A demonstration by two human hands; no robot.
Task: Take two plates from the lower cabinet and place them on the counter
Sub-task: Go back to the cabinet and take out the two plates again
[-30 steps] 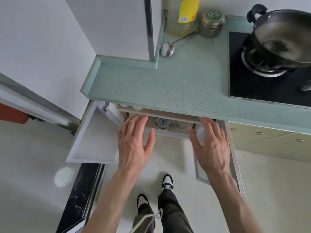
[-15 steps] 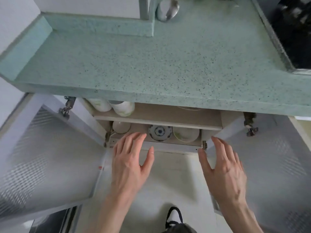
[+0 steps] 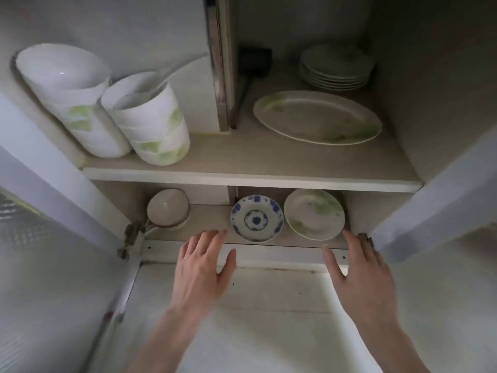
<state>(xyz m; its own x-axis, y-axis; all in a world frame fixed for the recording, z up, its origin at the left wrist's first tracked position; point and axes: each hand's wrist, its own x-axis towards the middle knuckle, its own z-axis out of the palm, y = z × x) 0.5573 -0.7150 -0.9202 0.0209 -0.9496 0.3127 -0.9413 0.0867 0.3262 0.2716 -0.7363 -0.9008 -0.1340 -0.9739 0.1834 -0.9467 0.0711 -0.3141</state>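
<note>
I look into the open lower cabinet. On its bottom shelf a small blue-patterned plate (image 3: 256,218) lies beside a white plate with green marks (image 3: 314,214). My left hand (image 3: 202,267) hovers palm down at the cabinet's front sill, fingertips just left of the blue plate, fingers apart and holding nothing. At the sill's right end my right hand (image 3: 361,275) is spread and empty too, its fingertips close to the green-marked plate's rim. The upper shelf holds a large oval platter (image 3: 317,117) and a stack of round plates (image 3: 336,67). The counter is out of view.
Two tilted stacks of white and green bowls (image 3: 113,109) fill the upper shelf's left side. A small stack of bowls (image 3: 168,208) sits bottom left. A dark utensil (image 3: 252,65) leans behind a metal post (image 3: 219,63). Both cabinet doors (image 3: 48,278) stand swung open.
My view has dropped from above the counter to level with the cabinet, so both shelves now show. Both hands have reached forward to the front sill, still empty.
</note>
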